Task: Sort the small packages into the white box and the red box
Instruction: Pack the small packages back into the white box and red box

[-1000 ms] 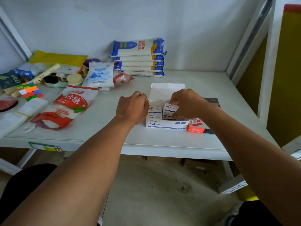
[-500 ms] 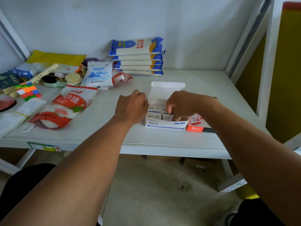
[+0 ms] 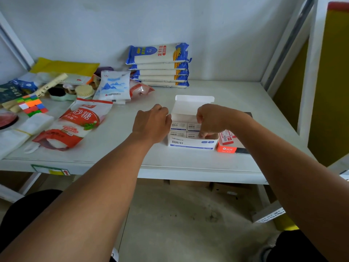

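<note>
An open white box (image 3: 190, 143) with blue print stands on the table, its lid (image 3: 194, 103) tipped up at the back. Several small white packages (image 3: 178, 126) lie in rows inside it. My left hand (image 3: 151, 123) is curled against the box's left end and holds it. My right hand (image 3: 211, 118) reaches down into the right part of the box, fingertips on a small white package that the hand mostly hides. Touching the white box's right side is the red box (image 3: 226, 149), with a small red-and-white package (image 3: 227, 138) in it.
A red-and-white sugar bag (image 3: 79, 120) lies to the left, with a colourful cube puzzle (image 3: 31, 106) and clutter beyond. Blue noodle packs (image 3: 158, 65) are stacked at the back wall, next to a white bag (image 3: 113, 87). A shelf post (image 3: 309, 72) rises at the right.
My right hand has lowered the small white package from above the box down into its right part. My left hand has stayed at the box's left end.
</note>
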### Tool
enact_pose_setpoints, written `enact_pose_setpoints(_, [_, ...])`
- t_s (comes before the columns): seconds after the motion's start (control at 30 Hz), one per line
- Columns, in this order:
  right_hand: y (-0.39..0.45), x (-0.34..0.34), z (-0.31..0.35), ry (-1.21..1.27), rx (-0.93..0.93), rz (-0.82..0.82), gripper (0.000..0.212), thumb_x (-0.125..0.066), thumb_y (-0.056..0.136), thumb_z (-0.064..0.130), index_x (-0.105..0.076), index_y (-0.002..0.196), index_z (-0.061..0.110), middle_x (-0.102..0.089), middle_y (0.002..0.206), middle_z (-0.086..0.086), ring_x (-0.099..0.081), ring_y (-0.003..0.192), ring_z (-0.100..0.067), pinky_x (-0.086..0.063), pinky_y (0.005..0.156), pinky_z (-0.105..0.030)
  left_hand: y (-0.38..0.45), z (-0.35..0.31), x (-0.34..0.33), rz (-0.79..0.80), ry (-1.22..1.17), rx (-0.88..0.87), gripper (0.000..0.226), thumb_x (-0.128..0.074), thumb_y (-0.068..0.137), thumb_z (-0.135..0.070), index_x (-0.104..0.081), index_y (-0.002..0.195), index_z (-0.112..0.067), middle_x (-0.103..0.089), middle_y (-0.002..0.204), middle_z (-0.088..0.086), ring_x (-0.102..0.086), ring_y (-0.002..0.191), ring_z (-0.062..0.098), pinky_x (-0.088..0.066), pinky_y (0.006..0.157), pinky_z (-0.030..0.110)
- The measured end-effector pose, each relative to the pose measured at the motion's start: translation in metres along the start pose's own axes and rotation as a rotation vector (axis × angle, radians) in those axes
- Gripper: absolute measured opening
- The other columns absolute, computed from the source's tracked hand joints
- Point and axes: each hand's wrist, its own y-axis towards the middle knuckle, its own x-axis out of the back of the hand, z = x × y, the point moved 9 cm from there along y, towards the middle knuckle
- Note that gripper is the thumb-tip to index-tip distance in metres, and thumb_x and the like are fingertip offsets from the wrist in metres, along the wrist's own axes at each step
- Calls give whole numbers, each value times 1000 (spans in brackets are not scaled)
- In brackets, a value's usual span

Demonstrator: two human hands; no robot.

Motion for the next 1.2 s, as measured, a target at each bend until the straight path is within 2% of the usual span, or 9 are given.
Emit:
enact_pose_setpoints(0.17, [0,33,-25,121,-80,-278,14,-70,79,19,-62,85,9,-64,78,-3,-62,80,-24,-47,57,-27,-1,0,1,-5,5,14,34,-34,98,-32,-62,109,-15,-61,115,4,-65,82,30,-46,76,39])
enact_pose_setpoints(0.23, [-1,40,-39,149,-130,-354,16,-69,79,20,-62,87,7,-67,82,-9,-64,79,-26,-52,61,-31,0,1,1,-3,5,16,33,-35,98,-31,-62,108,-15,-61,114,4,-64,82,31,-44,75,39])
enact_pose_setpoints(0.37, [-1,22,-38,91,-100,-175,23,-75,80,26,-64,88,7,-67,84,-6,-65,78,-24,-51,69,-30,0,0,0,-8,-15,31,32,-36,98,-31,-62,109,-15,-61,115,4,-65,84,32,-45,77,40])
enact_pose_setpoints(0.5, [-4,21,-35,111,-48,-168,15,-76,80,18,-67,88,10,-69,91,-5,-66,85,-24,-54,78,-32,1,1,1,-19,-58,70,30,-39,97,-29,-63,108,-14,-62,115,5,-65,86,33,-46,77,40])
enact_pose_setpoints(0.6, [-5,26,-47,196,-71,-199,10,-70,85,16,-64,78,12,-71,85,-7,-68,78,-22,-52,70,-28,1,1,2,-27,-55,73,28,-41,97,-29,-63,108,-14,-62,114,5,-65,86,33,-45,76,39])
enact_pose_setpoints(0.73, [-2,38,-89,178,-204,-303,14,-63,85,18,-69,88,6,-72,83,-9,-68,76,-22,-56,73,-34,1,-1,8,-55,-51,65,27,-45,97,-29,-62,110,-13,-62,116,6,-65,86,31,-46,75,39])
enact_pose_setpoints(0.87, [-3,20,-117,32,-290,-164,20,-64,86,24,-66,92,5,-63,73,-1,-59,65,-15,-44,57,-24,5,-15,21,-138,-64,19,25,-46,94,-23,-64,104,-10,-62,111,7,-63,86,32,-41,73,38])
enact_pose_setpoints(1.07, [-7,-2,-127,-13,-306,-184,41,-54,92,45,-63,120,16,-68,111,-5,-63,78,-22,-52,71,-27,10,-40,26,-189,-72,-67,23,-46,92,-20,-64,97,-8,-63,102,8,-61,81,31,-36,67,35])
enact_pose_setpoints(1.2, [-10,0,-134,71,-380,-267,47,-59,87,52,-61,120,19,-62,92,3,-60,61,-17,-45,53,-23,13,-45,23,-180,-72,-64,23,-44,92,-21,-64,95,-9,-63,102,8,-61,80,31,-41,69,38])
